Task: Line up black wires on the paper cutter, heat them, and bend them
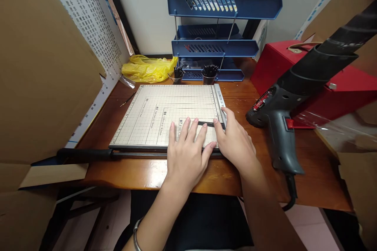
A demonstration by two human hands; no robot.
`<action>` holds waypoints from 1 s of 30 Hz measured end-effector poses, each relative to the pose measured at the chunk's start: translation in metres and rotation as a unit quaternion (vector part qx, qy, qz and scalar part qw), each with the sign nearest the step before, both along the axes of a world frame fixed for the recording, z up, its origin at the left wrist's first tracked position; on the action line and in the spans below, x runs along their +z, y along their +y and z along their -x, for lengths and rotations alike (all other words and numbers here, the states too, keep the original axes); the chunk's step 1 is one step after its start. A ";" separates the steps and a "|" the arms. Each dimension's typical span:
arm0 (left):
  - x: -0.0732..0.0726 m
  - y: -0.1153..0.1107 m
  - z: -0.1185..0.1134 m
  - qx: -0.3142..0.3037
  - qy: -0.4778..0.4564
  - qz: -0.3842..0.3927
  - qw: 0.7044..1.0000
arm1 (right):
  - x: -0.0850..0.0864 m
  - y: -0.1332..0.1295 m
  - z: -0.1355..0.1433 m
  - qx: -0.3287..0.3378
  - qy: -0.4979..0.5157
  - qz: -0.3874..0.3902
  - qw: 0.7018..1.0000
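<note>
A cream paper cutter [141, 121] with a printed grid lies on the wooden table before me. My left hand [185, 153] rests flat on its front part, fingers spread. Several thin black strips [207, 124] lie side by side on the board, just beyond my left fingertips. Their right ends pass between the thumb and index finger of my right hand [235, 137], which steadies them by the metal side rail [219, 100]. The cutter's black-handled arm [85, 154] is down along the front edge. The far fingers of my right hand are partly hidden.
A heat gun [282, 121] stands at the right beside a red box [338, 94]. Behind the cutter are two small cups [208, 79] of black pieces, a blue tray rack [215, 49] and a yellow plastic bag [149, 68]. Cardboard [38, 66] rises on the left.
</note>
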State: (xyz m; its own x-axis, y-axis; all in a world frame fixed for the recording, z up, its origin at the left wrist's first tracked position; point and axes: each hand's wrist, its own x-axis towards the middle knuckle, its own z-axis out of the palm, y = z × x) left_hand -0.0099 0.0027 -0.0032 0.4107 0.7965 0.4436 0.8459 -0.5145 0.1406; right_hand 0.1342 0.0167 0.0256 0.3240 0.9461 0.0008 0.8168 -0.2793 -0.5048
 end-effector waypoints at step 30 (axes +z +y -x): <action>-0.003 -0.002 0.000 0.024 0.005 -0.001 1.000 | 0.000 0.000 0.000 0.000 0.004 -0.003 1.000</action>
State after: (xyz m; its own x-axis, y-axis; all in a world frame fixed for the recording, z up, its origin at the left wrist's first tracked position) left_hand -0.0104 0.0012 -0.0058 0.3772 0.8142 0.4414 0.8707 -0.4742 0.1306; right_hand 0.1343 0.0163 0.0255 0.3245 0.9459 0.0046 0.8125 -0.2762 -0.5134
